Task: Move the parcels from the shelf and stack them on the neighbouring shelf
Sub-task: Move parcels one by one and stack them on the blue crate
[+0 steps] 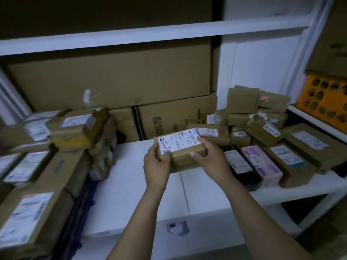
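A small brown parcel [184, 155] with a white shipping label [178, 140] on top is held in the air just above the bare middle of a white shelf [131, 184]. Both hands grip it: the left hand [156, 164] takes the near left corner with its thumb on the label, and the right hand [208, 158] clasps the right end. To the left stands a pile of labelled parcels [56, 166], and to the right a looser cluster of parcels [272, 132], among them a pink one [262, 166]. Large cartons [112, 81] fill the back of the shelf. At the far right an orange crate [324, 102] sits on another shelf [317, 122] under a carton [330, 44]; what the crate holds cannot be made out.
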